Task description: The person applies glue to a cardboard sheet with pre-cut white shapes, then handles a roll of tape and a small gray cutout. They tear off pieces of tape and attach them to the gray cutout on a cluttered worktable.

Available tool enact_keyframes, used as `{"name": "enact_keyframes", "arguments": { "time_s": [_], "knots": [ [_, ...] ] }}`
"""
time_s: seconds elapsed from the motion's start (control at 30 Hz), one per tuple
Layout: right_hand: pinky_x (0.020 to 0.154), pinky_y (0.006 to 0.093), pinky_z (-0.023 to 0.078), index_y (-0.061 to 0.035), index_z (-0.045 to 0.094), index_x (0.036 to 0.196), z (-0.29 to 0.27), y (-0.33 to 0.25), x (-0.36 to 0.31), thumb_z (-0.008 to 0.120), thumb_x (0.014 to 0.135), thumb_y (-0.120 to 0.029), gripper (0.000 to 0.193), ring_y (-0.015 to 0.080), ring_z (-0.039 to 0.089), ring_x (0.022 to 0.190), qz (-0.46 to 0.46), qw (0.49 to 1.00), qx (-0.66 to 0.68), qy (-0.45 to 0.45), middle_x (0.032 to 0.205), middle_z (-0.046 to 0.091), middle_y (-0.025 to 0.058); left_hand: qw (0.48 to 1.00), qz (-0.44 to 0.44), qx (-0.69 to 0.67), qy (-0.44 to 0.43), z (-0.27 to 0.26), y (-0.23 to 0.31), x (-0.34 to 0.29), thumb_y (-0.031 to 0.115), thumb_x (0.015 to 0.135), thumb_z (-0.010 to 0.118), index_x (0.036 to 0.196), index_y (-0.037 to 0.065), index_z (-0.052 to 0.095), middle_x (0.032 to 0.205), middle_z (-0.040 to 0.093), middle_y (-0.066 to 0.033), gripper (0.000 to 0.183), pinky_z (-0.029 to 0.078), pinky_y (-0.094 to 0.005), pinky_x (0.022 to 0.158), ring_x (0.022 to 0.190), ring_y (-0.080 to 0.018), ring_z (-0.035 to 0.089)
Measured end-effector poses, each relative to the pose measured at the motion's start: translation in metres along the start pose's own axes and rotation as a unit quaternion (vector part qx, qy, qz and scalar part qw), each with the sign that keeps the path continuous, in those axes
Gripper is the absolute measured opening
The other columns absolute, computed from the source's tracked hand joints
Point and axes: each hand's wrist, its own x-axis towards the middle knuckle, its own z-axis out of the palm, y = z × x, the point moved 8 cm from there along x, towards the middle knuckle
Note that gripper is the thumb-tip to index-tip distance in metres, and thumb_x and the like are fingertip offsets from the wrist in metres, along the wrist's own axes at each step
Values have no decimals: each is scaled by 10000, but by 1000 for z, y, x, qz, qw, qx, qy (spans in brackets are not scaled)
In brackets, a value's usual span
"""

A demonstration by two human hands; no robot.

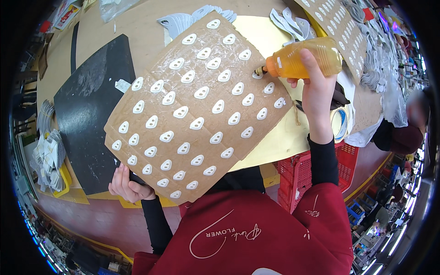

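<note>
My right hand [317,91] is wrapped round a clear plastic squeeze bottle [309,57] of amber liquid. Its orange cap points left, and the dark tip meets a small white piece [258,74] near the right edge of a brown cardboard sheet [197,137]. Rows of similar white rounded pieces, each with small holes, cover the tilted sheet, and glossy wet streaks show on its upper part. At the sheet's lower left edge, my left hand [128,184] has curled fingers. Something dark shows between its thumb and fingers; I cannot tell what it is.
A black slab [94,110] lies left of the sheet, and yellow paper [263,146] lies under its right side. Grey cut pieces [188,20] sit beyond. A tape roll [339,123] is right, above a red crate [293,176]. Another person [408,130] is far right.
</note>
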Motion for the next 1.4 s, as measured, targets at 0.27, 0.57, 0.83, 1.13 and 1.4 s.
{"name": "enact_keyframes", "arguments": {
  "time_s": [0.27,0.57,0.83,1.13,1.4],
  "knots": [
    [481,201,460,17,680,952,10,-14,3,807,828,-291,356,79,603,559,-18,990,-133,-31,771,679,43,1000,-2,2,0,0,1,0,327,1010,356,958,25,717,963,730,-75,473,346,-368,911,904,-219,652],
    [457,221,456,6,647,1010,-16,-12,6,746,880,-298,345,90,615,563,-23,997,-65,16,803,680,53,1000,-3,-1,-6,0,2,1,325,1008,357,957,19,714,968,730,-84,473,345,-369,911,916,-219,651],
    [480,221,441,-73,575,1091,-64,20,-25,583,981,-400,345,127,636,680,116,966,190,131,904,662,49,1000,6,11,-9,-1,-1,-2,305,1009,353,975,11,715,980,732,-79,468,350,-369,906,926,-219,651],
    [445,261,426,5,568,1061,-57,23,-45,689,924,-229,297,150,599,611,26,990,65,120,863,635,92,1000,15,5,-2,0,0,0,273,988,356,979,5,720,981,737,-76,452,353,-370,907,919,-217,657],
    [488,266,430,9,576,1157,-57,24,-50,644,941,-290,375,148,608,689,15,996,4,93,926,644,94,1000,14,7,2,0,0,0,281,993,349,973,10,717,976,737,-71,457,351,-372,912,922,-215,660]
  ]
}}
